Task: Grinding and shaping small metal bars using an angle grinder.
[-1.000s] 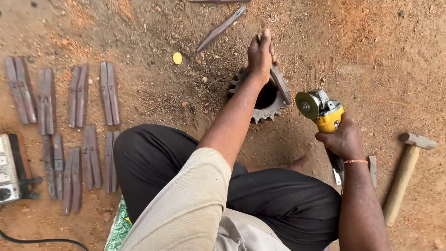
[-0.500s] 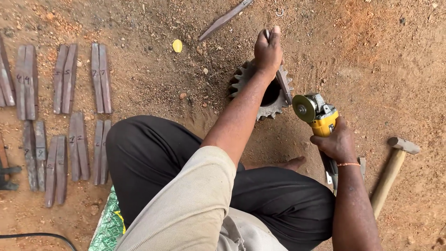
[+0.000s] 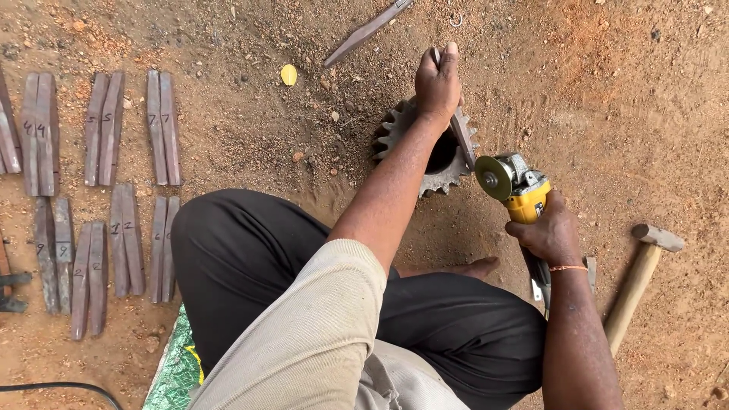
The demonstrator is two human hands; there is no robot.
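Note:
My left hand [image 3: 437, 82] grips a flat metal bar [image 3: 462, 137] and presses it across a toothed steel gear [image 3: 395, 127] that lies on the dirt. My right hand [image 3: 548, 234] holds a yellow angle grinder [image 3: 524, 193], its greenish disc [image 3: 493, 178] right beside the lower end of the bar. My dark-trousered legs are folded below the gear, with a bare foot [image 3: 474, 267] showing under the grinder.
Paired flat metal bars [image 3: 102, 129] lie in rows on the left, chalk-marked. Another bar [image 3: 364, 32] lies at the top. A wooden-handled hammer [image 3: 642, 273] rests at the right. A black cable [image 3: 61, 387] and a green mat [image 3: 173, 372] are at bottom left.
The view has drifted rightward, so the bars slid left and a tool at the left edge mostly left the frame. The grinder disc came closer to the bar held on the gear.

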